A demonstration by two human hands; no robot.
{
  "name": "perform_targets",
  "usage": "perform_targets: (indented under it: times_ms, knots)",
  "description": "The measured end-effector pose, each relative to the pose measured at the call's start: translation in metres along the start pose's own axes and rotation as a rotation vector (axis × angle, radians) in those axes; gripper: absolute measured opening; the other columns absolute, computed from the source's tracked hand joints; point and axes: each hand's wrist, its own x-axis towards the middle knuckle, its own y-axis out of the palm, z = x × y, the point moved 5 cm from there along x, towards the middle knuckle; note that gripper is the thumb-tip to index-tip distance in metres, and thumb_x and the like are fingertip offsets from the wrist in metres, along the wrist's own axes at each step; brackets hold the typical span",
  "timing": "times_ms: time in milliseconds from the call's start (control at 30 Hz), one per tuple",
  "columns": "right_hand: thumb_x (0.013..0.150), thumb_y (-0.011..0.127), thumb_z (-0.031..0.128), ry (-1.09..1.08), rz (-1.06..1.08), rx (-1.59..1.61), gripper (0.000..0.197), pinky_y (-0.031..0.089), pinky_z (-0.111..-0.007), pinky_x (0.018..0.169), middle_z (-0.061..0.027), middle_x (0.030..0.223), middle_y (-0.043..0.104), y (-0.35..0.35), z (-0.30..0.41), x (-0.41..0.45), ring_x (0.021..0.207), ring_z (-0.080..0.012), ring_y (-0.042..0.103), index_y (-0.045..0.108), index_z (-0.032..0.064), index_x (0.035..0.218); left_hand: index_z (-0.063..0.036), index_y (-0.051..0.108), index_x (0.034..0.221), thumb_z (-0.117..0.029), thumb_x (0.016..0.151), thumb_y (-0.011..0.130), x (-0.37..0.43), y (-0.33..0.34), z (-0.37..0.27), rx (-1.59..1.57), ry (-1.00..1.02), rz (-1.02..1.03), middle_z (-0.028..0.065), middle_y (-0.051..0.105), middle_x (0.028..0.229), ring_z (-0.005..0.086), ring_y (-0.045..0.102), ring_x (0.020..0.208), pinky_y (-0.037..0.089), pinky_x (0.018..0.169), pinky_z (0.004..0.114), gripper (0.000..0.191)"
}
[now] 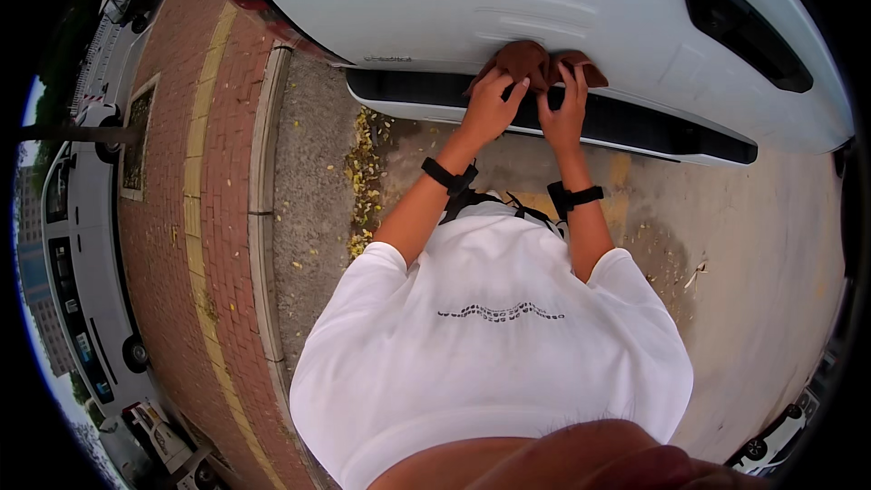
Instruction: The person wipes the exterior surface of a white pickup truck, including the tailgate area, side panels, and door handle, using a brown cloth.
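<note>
A brown cloth (pixel 520 62) is bunched against the lower part of a white vehicle's rear panel (pixel 422 7), just above the black step of its bumper (pixel 643 119). My left hand (pixel 491 105) grips the cloth's left part, thumb and fingers pinched into it. My right hand (pixel 567 109) holds the right part, its fingertips on the fabric. Both hands are close together over the bumper, with a black strap on each wrist. What lies beneath the cloth is hidden.
A red tail light (pixel 248 0) is at the panel's left end, a black handle recess (pixel 745 30) at upper right. Left of me run a kerb (pixel 264 211) and a red brick pavement (pixel 160 258) with a yellow strip. Yellow leaves (pixel 364 180) lie by the bumper; a white van (pixel 88 272) stands beyond.
</note>
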Motion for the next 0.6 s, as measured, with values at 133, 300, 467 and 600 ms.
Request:
perform_targets:
  times_ms: [133,300,467,600]
  knots:
    - [0.080,0.075,0.006,-0.103,-0.086,-0.070,0.075,0.038,-0.050,0.109,-0.0249,0.147,0.040,-0.033,0.026,0.042,0.135,-0.0442,0.042,0.041,0.0021,0.147,-0.0014,0.070,0.104,-0.019,0.093,0.067,-0.005,-0.011,-0.045,0.167,0.313,-0.043,0.0215,0.059,0.116,0.0391,0.057,0.101,0.047,0.085,0.044,0.021]
    - [0.080,0.076,0.011,-0.197,-0.066,-0.271,0.080,0.039,-0.048,0.110,-0.0293,0.146,0.038,-0.005,0.003,0.024,0.135,-0.0481,0.040,0.035,-0.0042,0.148,-0.0018,0.071,0.102,-0.018,0.089,0.068,-0.002,0.004,-0.034,0.313,0.263,0.027,0.0199,0.058,0.110,0.0407,0.055,0.100,0.046,0.090,0.047,0.021]
    - [0.087,0.071,0.015,-0.037,0.099,-0.059,0.077,0.049,-0.046,0.099,-0.0274,0.152,0.028,0.030,-0.034,-0.027,0.133,-0.0483,0.042,0.031,-0.0022,0.151,0.0004,0.070,0.096,-0.018,0.087,0.066,-0.015,0.017,0.006,0.501,0.479,0.081,0.0193,0.059,0.105,0.0385,0.055,0.101,0.046,0.088,0.044,0.021]
    - [0.090,0.067,0.016,0.167,0.233,0.095,0.075,0.054,-0.043,0.090,-0.0257,0.150,0.031,0.042,-0.034,-0.036,0.126,-0.0446,0.051,0.030,0.0035,0.154,0.0014,0.070,0.096,-0.019,0.090,0.064,-0.027,0.003,0.057,0.537,0.150,0.126,0.0186,0.059,0.101,0.0369,0.053,0.103,0.044,0.091,0.048,0.021]
